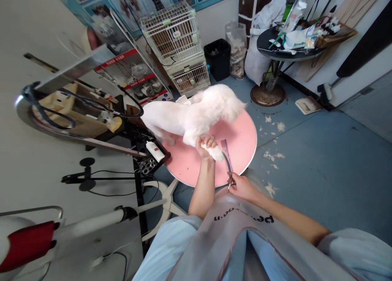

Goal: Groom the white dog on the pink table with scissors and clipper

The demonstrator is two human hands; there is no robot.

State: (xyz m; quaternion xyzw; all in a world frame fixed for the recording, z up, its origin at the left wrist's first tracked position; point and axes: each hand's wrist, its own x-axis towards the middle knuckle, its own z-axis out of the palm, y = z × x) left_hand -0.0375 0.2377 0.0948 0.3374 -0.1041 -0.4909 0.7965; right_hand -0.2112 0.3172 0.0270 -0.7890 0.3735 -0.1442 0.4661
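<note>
A white dog (171,116) stands on a round pink grooming table (183,167), its head turned away to the right. My left hand (206,145) is closed around one of its legs, and the fluffy paw (216,153) sticks out past my fingers. In my right hand (241,186) are curved scissors (228,163), their blades pointing up at the paw, with the tip close beside its fur. A comb (224,147) with a purple spine lies flat on the table just behind the blades, partly covered by them.
A metal grooming arm (92,138) with a black loop reaches in from the left. Beside the table a black tray (161,155) holds a white bottle (155,151) and several scissors. Stacked cages (174,36) and a black bin (218,58) stand behind. Fur clumps (269,155) lie on the floor.
</note>
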